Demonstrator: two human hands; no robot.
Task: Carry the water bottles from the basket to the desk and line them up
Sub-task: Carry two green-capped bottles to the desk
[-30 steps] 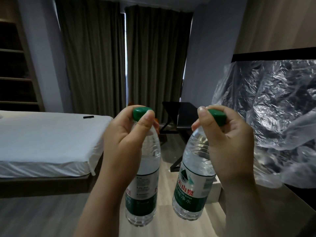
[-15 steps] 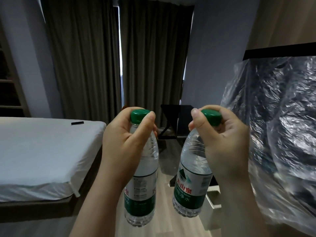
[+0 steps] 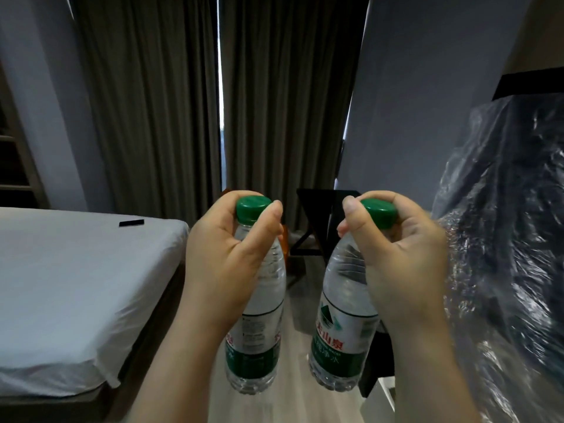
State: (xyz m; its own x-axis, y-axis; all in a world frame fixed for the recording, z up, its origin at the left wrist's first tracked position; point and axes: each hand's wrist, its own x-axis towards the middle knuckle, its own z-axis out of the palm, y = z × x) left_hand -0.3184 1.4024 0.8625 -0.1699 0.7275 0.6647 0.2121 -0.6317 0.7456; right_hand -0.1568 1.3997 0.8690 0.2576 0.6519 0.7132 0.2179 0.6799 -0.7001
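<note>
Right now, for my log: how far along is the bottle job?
Done: two bottles picked up. In hand: the left hand grips one clear plastic green-capped bottle by its neck, the right hand the other bottle. Left: no lined-up bottles in view; placing and lining up remain.

Heavy grey-brown curtains (image 3: 158, 102) are hanging floor to ceiling, and a thin strip of daylight (image 3: 220, 87) is showing between them. Grey-blue walls (image 3: 412, 87) are flanking them. A white-sheeted bed (image 3: 76, 285) is standing at the left with a small black object (image 3: 131, 222) lying on it. Crinkled clear plastic sheeting (image 3: 503, 239) is filling the right side over pale wood flooring (image 3: 293, 389).
</note>
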